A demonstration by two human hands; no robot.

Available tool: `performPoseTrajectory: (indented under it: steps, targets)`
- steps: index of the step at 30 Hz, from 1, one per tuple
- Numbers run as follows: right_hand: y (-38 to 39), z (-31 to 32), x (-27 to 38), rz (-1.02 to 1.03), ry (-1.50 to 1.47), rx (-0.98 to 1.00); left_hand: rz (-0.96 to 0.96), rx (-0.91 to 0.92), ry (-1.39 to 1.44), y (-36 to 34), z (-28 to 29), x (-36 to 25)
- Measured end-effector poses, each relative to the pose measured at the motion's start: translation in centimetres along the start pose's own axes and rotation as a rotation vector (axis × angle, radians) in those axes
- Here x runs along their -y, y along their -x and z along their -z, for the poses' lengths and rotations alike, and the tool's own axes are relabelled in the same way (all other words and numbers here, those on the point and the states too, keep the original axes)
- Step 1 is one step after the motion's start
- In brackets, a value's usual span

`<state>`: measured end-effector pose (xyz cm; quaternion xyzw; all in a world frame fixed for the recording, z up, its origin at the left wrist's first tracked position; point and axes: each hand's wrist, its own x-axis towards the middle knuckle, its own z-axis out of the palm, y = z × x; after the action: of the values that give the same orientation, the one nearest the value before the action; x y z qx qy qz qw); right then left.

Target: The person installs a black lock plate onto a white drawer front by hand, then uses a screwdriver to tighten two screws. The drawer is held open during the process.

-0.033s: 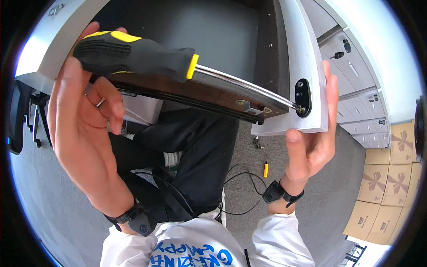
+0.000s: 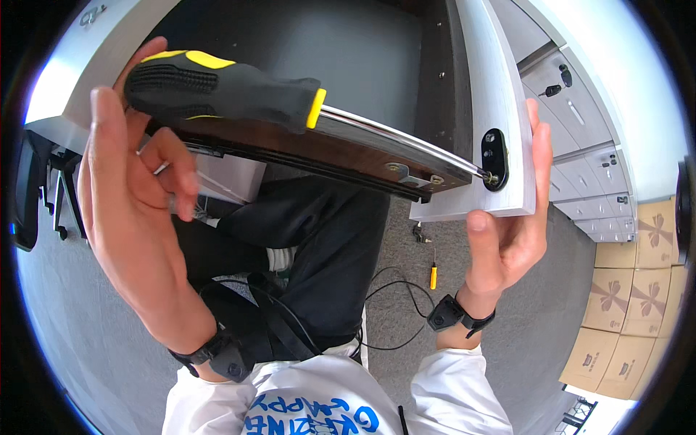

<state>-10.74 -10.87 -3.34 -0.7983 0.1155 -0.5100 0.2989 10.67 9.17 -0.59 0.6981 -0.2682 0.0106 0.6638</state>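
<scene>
My left hand (image 2: 138, 196) is loosely around the butt of a black-and-yellow screwdriver (image 2: 221, 88), with its upper fingertips behind the handle and the lower fingers curled beneath. The metal shaft slants rightward to a screw in a black oval fitting (image 2: 493, 151) on a pale wood panel (image 2: 511, 109). My right hand (image 2: 507, 239) grips this panel, thumb at the lower corner and fingers along the outer side. The panel adjoins a dark drawer (image 2: 355, 47) with a metal bracket (image 2: 404, 175) and a black runner along its near side.
Grey cabinets with keys (image 2: 580, 109) line the right, near stacked cardboard boxes (image 2: 623, 304). A black wheeled chair (image 2: 58, 196) is at left. A small yellow-handled screwdriver (image 2: 433, 275) and black cables (image 2: 402, 283) lie on the carpet below. My legs are beneath the drawer.
My left thumb has shifted left, away from the screwdriver handle, and the handle's butt sits slightly farther right. My right hand and the panel look the same.
</scene>
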Motion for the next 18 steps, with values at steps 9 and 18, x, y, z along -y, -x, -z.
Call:
performPoseTrajectory:
  steps: [9,18]
  targets:
    - [-0.1,0.2,0.3,0.025,-0.041,0.016,-0.064,-0.113,-0.024,-0.7,-0.4,1.9]
    - [-0.1,0.0,0.2,0.03,-0.018,0.01,0.066,0.007,-0.202,-0.2,0.0,-0.4]
